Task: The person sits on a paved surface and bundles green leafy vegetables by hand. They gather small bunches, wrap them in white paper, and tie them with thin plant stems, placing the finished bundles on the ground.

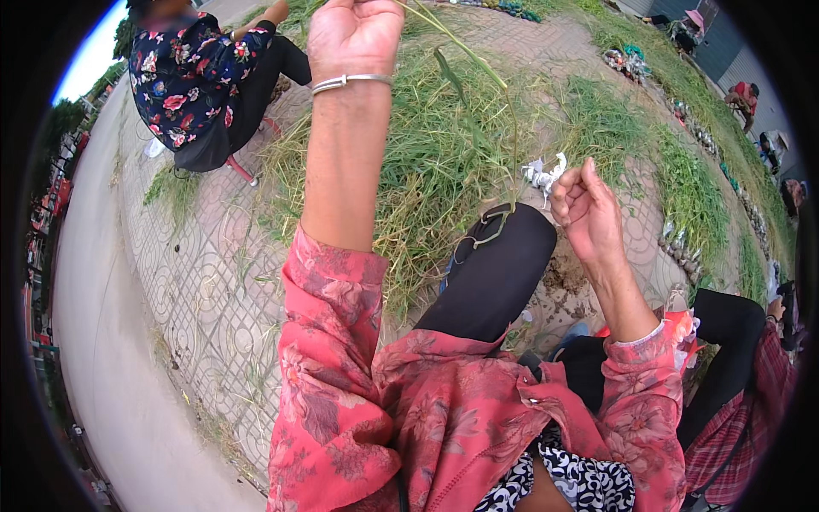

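My left hand [358, 38] is raised at the top edge, palm towards me, with its fingertips cut off by the frame. From its fingers a long green plant stem [473, 57] runs right and bends downward. Its thin pale end [489, 240] curls over my dark-trousered knee [505, 269]. To the right of that knee is my right hand [588, 208], its thumb up and its fingers loosely curled around nothing visible. Just beyond it on the paving lies a bunch of white strips [545, 173]. Before me spreads a large heap of cut green grass [435, 166].
A person in a floral top [185, 89] sits on a low stool [242, 171] at upper left. Someone in a plaid sleeve [764, 377] is close on my right. Bundled green plants [691, 192] line the right side. A road [115, 320] runs along the left.
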Demonstrator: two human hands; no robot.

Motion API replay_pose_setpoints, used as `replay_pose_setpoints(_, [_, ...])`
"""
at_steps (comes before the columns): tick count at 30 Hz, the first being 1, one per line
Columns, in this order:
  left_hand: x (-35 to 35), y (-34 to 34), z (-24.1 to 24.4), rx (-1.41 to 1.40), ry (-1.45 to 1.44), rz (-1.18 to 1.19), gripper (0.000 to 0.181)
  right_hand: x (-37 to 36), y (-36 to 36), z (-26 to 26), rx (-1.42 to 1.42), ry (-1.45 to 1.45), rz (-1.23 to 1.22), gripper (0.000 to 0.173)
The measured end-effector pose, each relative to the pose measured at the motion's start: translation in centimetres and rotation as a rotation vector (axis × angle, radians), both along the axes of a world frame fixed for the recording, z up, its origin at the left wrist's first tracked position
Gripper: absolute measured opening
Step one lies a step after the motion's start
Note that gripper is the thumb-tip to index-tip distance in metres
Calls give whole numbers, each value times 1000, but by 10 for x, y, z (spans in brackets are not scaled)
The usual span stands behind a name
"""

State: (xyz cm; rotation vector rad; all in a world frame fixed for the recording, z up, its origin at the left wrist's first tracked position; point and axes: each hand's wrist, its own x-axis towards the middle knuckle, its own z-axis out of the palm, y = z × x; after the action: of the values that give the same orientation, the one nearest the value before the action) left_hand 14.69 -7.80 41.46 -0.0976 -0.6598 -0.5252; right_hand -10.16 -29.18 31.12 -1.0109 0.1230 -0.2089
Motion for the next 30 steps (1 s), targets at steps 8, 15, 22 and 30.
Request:
replay_pose_setpoints(8, [-2, -39, 39, -43, 173, 30, 25, -51, 10, -32, 284, 74, 445, 72])
replay_pose_setpoints(15, [-56, -67, 36, -31, 307, -150, 22, -30, -23, 4, 466, -118, 10, 67])
replay_pose_setpoints(22, [-88, -98, -58, 881, -60, 220, 26, -55, -84, 44, 85, -438, -211, 28])
replay_pose_setpoints(30, [-151, -136, -108, 1211, -478, 214, 47, -78, -89, 40, -298, -311, -178, 32])
